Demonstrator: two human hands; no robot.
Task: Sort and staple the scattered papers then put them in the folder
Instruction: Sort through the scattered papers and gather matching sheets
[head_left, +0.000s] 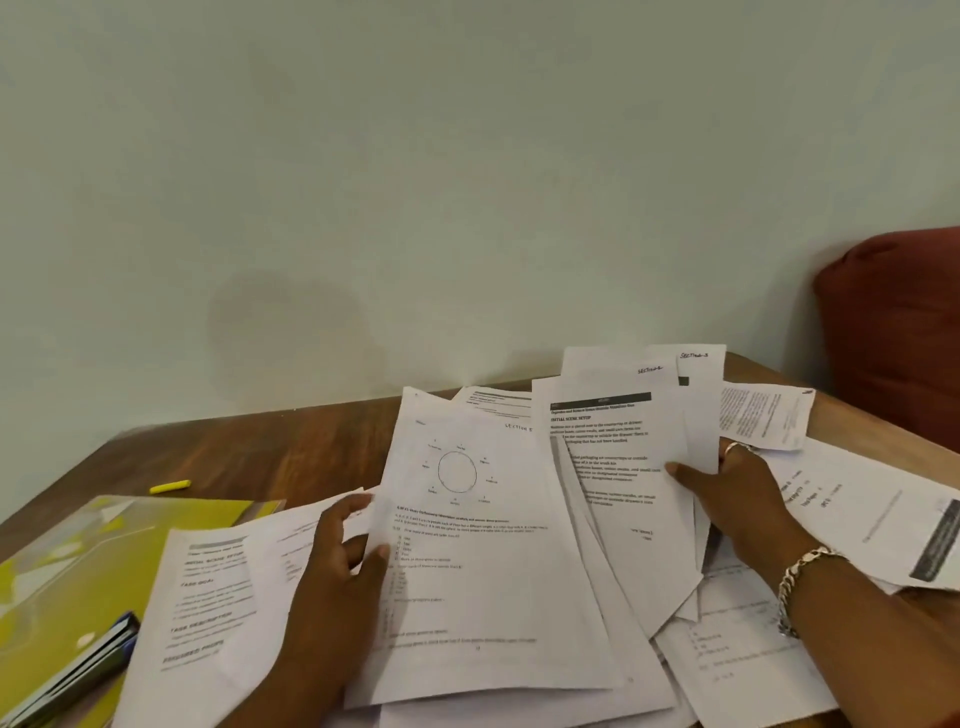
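Nearest, left hand (340, 561) pinching the circle-diagram sheet (483, 545), right hand (737, 493) gripping a fanned stack (618, 467) above the desk (270, 447); best matching section headings before stapling, folder (78, 561) waiting left.

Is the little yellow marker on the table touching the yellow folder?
Apart. The head view shows the yellow marker lying alone on the wooden table, with a strip of bare wood between it and the folder.

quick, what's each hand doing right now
Left hand: pinches the left edge of the circle-diagram sheet.
Right hand: grips a fanned bundle of printed sheets, thumb on top.
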